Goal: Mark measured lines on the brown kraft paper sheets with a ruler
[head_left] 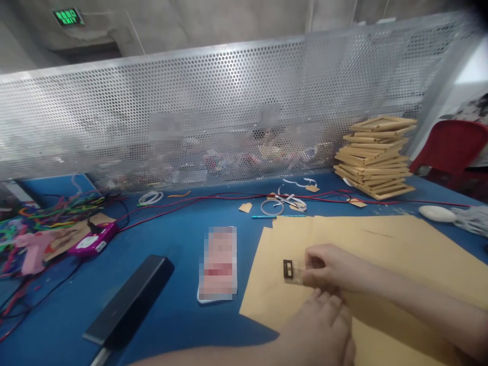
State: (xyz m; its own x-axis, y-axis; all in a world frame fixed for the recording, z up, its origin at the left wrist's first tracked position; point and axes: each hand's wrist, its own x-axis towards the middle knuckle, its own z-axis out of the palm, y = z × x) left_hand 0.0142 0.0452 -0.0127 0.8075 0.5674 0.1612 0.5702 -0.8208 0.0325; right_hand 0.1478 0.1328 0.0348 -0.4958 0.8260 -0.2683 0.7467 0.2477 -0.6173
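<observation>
Black-ended clear strip [295, 273] lies over the left part of a tan paper sheet [366, 239], its far end covered by the right hand [328, 267], whose thumb and curled fingers seem clamped on it; holding only that end leaves the dark frame uncovered. Just below, the left hand [320, 325] has its fingers together and bent, perhaps to steady the sheet, though I cannot tell what lies under them. A phone [217, 264] sits beside the paper on the blue table [224, 330], and a teal pen [264, 217] by its top edge, both within easy reach
</observation>
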